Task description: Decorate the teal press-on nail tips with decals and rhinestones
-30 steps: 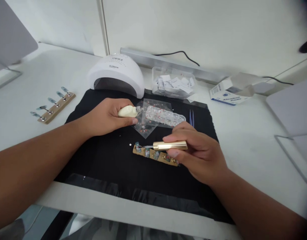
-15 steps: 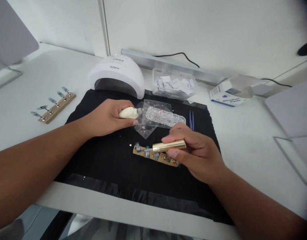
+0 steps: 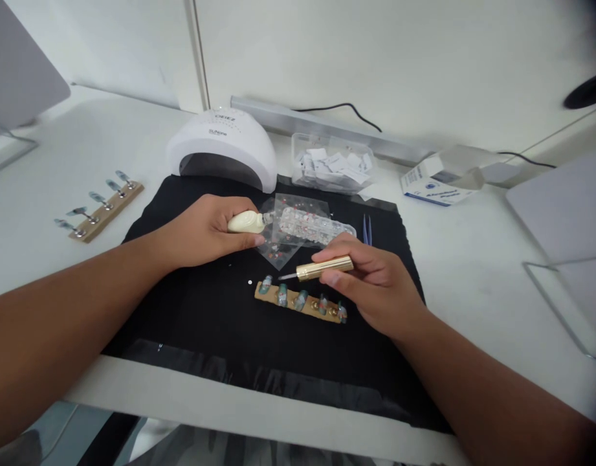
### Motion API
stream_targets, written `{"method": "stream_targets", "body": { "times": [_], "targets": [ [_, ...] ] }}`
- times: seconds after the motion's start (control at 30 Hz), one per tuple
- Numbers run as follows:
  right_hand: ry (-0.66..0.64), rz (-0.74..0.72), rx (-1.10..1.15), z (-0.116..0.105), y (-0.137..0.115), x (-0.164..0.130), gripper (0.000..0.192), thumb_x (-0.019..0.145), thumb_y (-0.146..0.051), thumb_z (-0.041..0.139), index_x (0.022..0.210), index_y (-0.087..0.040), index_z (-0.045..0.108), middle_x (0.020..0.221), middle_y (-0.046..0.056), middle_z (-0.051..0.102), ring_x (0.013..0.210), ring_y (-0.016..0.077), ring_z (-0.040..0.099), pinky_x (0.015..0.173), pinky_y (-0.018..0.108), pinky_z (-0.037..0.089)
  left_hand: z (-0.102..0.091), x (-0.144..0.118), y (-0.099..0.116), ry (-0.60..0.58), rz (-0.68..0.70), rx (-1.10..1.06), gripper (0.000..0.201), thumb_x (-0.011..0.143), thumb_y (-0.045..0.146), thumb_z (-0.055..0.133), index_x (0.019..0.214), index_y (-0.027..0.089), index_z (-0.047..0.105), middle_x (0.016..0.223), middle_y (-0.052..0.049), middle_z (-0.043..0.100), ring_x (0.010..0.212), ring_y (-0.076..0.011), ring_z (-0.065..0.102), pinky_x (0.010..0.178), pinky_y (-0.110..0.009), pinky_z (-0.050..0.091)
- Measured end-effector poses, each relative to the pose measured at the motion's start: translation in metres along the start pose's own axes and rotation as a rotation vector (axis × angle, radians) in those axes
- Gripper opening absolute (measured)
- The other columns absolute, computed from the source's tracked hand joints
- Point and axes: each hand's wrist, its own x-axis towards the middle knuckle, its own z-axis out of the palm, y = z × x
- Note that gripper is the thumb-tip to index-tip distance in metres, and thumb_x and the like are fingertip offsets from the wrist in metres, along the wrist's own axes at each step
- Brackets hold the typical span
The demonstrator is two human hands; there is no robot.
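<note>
Lifted a little since the earlier frames, the gold-handled brush [image 3: 324, 267] now clears the wooden strip of nail tips [image 3: 300, 302], so that all of the strip shows where the right hand [image 3: 375, 288] half covered it a second ago; its fine tip now points left, just above the leftmost nail tips. That hand is clamped on the brush, thumb under and fingers over the handle, palm turned down, forearm coming in from the near right.

Beyond it, the left hand [image 3: 205, 230] is closed around a small cream bottle [image 3: 246, 222], tilted on its side with its neck pointing right toward a clear case of rhinestones [image 3: 310, 225] lying on plastic sachets. Its wrist rests on the black mat [image 3: 191, 310].

By my judgement the step in hand is decorating the mounted nail tips, between two strokes of the brush; the next move would call for a steady, light touch of the tip on one small nail without nudging the strip.

Farther off stand a white UV nail lamp [image 3: 222, 145], a clear box of white pads [image 3: 334, 165] and a small carton [image 3: 431, 184]. Blue tweezers [image 3: 366, 229] lie right of the rhinestones, and a second strip of nail tips [image 3: 99, 208] sits on the white table [image 3: 472, 272] at the far left.
</note>
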Motion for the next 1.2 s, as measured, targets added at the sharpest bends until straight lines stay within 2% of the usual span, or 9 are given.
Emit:
{"method": "stream_targets", "body": {
  "times": [0.17,0.4,0.63,0.77,0.9,1.07,1.2],
  "targets": [
    [-0.005,0.022,0.082,0.002,0.001,-0.002,0.017,0.087,-0.023,0.069,0.101,-0.030,0.074,0.085,-0.001,0.063,0.077,0.0129,0.059,0.068,0.028,0.044,-0.001,-0.001,0.001,-0.007,-0.002,0.003,0.026,0.078,0.041,0.070,0.084,0.016,0.064,0.067,0.004,0.055,0.060,-0.0103,0.048,0.054,-0.021,0.035],
    [0.021,0.026,-0.026,0.003,-0.002,-0.001,0.016,0.086,-0.023,0.068,0.100,-0.027,0.074,0.084,-0.001,0.062,0.078,0.0134,0.058,0.070,0.029,0.044,-0.001,-0.001,0.003,0.000,-0.006,0.009,0.026,0.077,0.040,0.070,0.084,0.016,0.064,0.066,0.005,0.055,0.060,-0.0103,0.048,0.054,-0.021,0.035],
    [-0.026,-0.050,-0.020,0.003,-0.003,-0.001,0.019,0.085,-0.018,0.069,0.101,-0.027,0.073,0.084,0.000,0.064,0.077,0.0139,0.058,0.070,0.029,0.045,-0.001,0.000,0.002,-0.003,0.004,0.015,0.027,0.078,0.041,0.069,0.084,0.016,0.065,0.067,0.004,0.057,0.061,-0.0108,0.049,0.055,-0.022,0.036],
    [0.010,0.002,0.009,0.001,0.000,0.000,0.017,0.086,-0.021,0.068,0.100,-0.028,0.074,0.085,0.000,0.064,0.079,0.0142,0.059,0.069,0.029,0.045,-0.001,-0.001,0.002,-0.008,-0.005,0.017,0.026,0.078,0.041,0.069,0.085,0.016,0.064,0.066,0.005,0.056,0.060,-0.0108,0.049,0.054,-0.022,0.035],
    [-0.042,0.020,0.073,0.002,0.003,0.002,0.018,0.084,-0.021,0.069,0.100,-0.027,0.075,0.085,0.000,0.064,0.074,0.0133,0.058,0.066,0.028,0.044,-0.001,-0.001,0.003,-0.008,-0.005,0.021,0.025,0.078,0.040,0.069,0.084,0.016,0.064,0.066,0.005,0.056,0.059,-0.0103,0.048,0.053,-0.022,0.034],
    [-0.011,0.176,0.154,0.002,0.008,0.006,0.013,0.083,-0.029,0.072,0.094,-0.024,0.076,0.083,0.001,0.064,0.071,0.0126,0.058,0.063,0.026,0.045,-0.001,0.000,0.003,-0.004,0.003,0.022,0.026,0.077,0.041,0.070,0.083,0.016,0.064,0.066,0.005,0.056,0.060,-0.0104,0.049,0.054,-0.022,0.035],
    [-0.069,0.207,0.215,0.002,0.008,0.006,0.017,0.083,-0.032,0.072,0.098,-0.025,0.076,0.084,0.000,0.063,0.071,0.0124,0.060,0.061,0.024,0.045,-0.002,-0.001,0.003,-0.010,0.006,0.028,0.026,0.078,0.041,0.069,0.084,0.016,0.064,0.066,0.005,0.056,0.060,-0.0104,0.049,0.054,-0.021,0.035]
  ]
}}
